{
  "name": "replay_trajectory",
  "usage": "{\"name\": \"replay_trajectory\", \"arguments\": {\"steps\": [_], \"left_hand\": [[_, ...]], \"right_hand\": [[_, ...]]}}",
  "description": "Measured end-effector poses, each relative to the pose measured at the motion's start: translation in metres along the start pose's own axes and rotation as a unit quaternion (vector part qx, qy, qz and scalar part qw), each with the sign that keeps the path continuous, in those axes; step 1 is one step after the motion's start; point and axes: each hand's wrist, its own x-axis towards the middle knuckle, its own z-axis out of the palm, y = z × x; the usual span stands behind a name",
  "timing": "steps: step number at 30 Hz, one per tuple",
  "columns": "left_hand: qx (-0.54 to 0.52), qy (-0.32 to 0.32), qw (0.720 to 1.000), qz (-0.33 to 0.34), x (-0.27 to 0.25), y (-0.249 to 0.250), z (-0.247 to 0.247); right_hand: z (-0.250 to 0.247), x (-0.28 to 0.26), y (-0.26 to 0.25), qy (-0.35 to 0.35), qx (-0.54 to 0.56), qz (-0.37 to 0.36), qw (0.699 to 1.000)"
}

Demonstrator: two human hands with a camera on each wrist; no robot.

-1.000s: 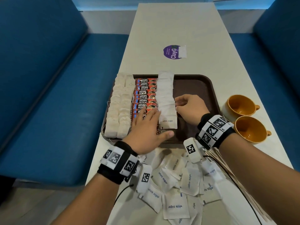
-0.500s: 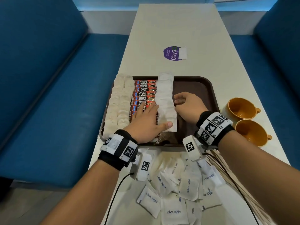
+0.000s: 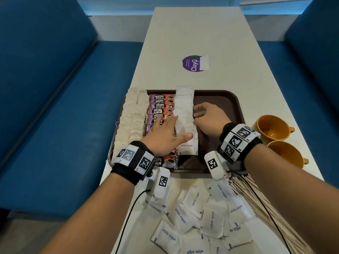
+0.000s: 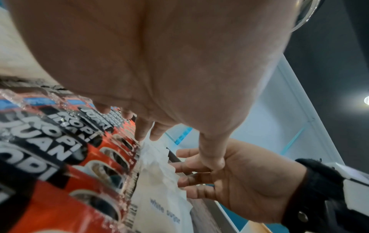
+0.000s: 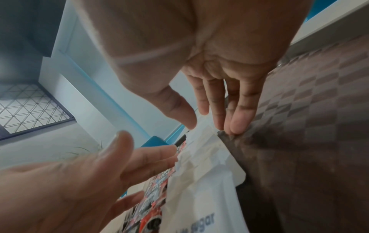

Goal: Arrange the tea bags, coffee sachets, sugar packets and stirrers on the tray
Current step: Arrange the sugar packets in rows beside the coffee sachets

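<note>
On the brown tray (image 3: 220,103) lie two columns of tea bags (image 3: 132,114), a column of red coffee sachets (image 3: 161,105) and a row of overlapping white sugar packets (image 3: 184,103). My left hand (image 3: 165,132) rests flat on the coffee sachets (image 4: 60,157), fingers straight, thumb on the near end of the sugar row (image 4: 157,181). My right hand (image 3: 207,118) touches the row's right edge with nearly straight fingers (image 5: 237,119), tips down on the tray floor (image 5: 309,141). Neither hand holds anything.
Several loose sugar packets (image 3: 198,213) lie in a heap on the table in front of the tray, with a bundle of wooden stirrers (image 3: 256,198) to their right. Two orange cups (image 3: 271,127) (image 3: 286,154) stand right of the tray. Blue benches flank the table.
Both hands stay on either side of the sugar row and have slid slightly away from me along it. The row looks a little straighter.
</note>
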Motion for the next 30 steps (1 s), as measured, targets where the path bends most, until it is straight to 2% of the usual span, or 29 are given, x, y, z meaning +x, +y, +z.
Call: {"name": "replay_trajectory", "arguments": {"steps": [18, 30], "left_hand": [[-0.020, 0.021, 1.000, -0.001, 0.020, -0.003, -0.006], [-0.023, 0.011, 1.000, -0.010, 0.036, 0.005, -0.015]], "right_hand": [[-0.001, 0.021, 0.000, 0.002, 0.012, 0.002, 1.000], [-0.001, 0.035, -0.003, -0.039, 0.057, 0.015, 0.998]]}}
